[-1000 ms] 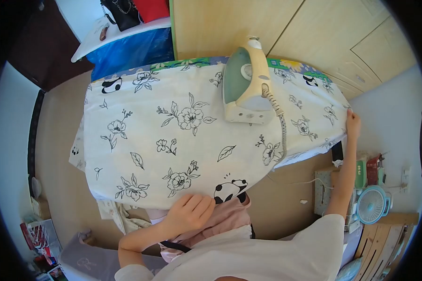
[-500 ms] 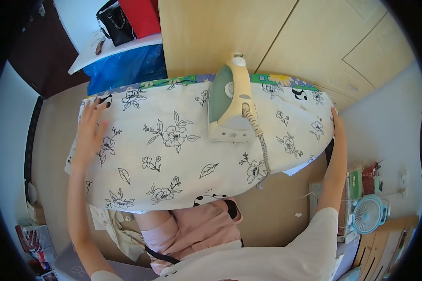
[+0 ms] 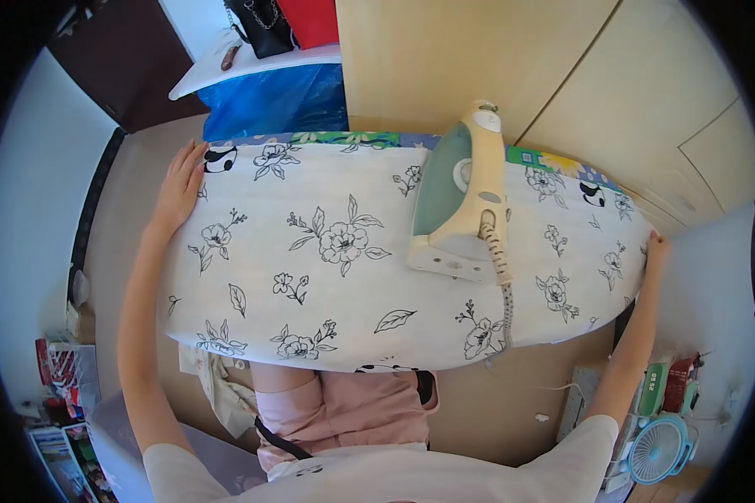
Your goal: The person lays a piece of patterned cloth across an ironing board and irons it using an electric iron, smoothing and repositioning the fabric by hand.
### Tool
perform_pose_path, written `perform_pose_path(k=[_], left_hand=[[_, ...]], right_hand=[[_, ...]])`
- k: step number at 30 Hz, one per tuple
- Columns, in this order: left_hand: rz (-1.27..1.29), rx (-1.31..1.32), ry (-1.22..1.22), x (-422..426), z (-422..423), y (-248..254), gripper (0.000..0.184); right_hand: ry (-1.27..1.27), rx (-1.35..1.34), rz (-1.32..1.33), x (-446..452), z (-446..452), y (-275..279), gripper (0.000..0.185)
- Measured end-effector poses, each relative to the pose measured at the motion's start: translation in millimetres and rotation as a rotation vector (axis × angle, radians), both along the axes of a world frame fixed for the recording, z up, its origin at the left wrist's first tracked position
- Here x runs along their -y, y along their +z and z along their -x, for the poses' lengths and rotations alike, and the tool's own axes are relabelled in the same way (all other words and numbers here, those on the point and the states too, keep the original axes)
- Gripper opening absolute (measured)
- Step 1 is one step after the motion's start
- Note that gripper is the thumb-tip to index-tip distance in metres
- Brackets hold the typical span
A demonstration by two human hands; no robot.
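White printed fabric [image 3: 344, 293] lies spread over the ironing board [image 3: 377, 140], the iron [image 3: 461, 197] on top of it, right of the middle. My left hand [image 3: 181, 186] rests at its left end, fingers extended and close together; my right hand [image 3: 658, 249] is curled narrow at the right tip, seemingly pinching the edge, though it's small from here.

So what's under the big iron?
White cloth with black flowers is around the iron, over a colourful board cover. The iron hides whatever is right beneath it.
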State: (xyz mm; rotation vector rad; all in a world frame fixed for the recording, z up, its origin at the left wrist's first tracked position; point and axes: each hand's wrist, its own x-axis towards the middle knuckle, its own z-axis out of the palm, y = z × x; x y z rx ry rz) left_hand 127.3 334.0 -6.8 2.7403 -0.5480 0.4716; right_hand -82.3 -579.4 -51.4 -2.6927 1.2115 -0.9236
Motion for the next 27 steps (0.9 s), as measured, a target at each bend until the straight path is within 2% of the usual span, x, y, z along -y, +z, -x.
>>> perform_pose_path(k=[4, 7, 10, 14, 16, 17, 21, 24, 25, 27], left_hand=[[-0.093, -0.008, 0.043, -1.6, -2.6, -2.9, 0.037], [-0.164, 0.009, 0.086, -2.8, -3.7, -8.5, 0.039], [-0.215, 0.013, 0.129, -0.5, -2.8, -12.1, 0.041], [-0.252, 0.012, 0.155, -2.1, -7.3, -18.9, 0.042], [-0.248, 0.01, 0.152, -0.8, -5.0, -19.1, 0.042], [-0.26, 0.013, 0.16, 0.0, -4.8, -17.1, 0.042], [-0.229, -0.018, 0.156, 1.5, -4.6, -16.8, 0.044], [-0.265, -0.02, 0.183, 4.7, -3.7, -14.8, 0.049], [-0.267, -0.028, 0.19, 5.7, -3.1, -13.6, 0.052], [-0.269, -0.031, 0.199, 6.7, -2.9, -10.7, 0.055]], right_hand=[[-0.033, -0.021, -0.015, -4.1, -3.9, 7.7, 0.036], [-0.064, -0.052, -0.094, 29.6, -0.3, -2.7, 0.036], [-0.113, -0.079, 0.087, -22.4, 4.4, 14.5, 0.036], [-0.22, -0.128, 0.079, -66.7, 9.5, 32.2, 0.034], [-0.351, -0.365, 0.155, -111.0, 1.9, 53.8, 0.039], [-0.361, -0.362, 0.161, -102.0, -0.3, 54.9, 0.039], [0.049, -0.009, 0.323, -91.7, -34.0, 59.3, 0.046], [0.494, 0.08, -0.133, -194.0, -69.1, 65.6, 0.045], [0.588, 0.022, -0.448, -272.6, -66.3, 83.9, 0.043], [0.857, -0.129, -0.287, -321.0, -78.9, 71.0, 0.044]])
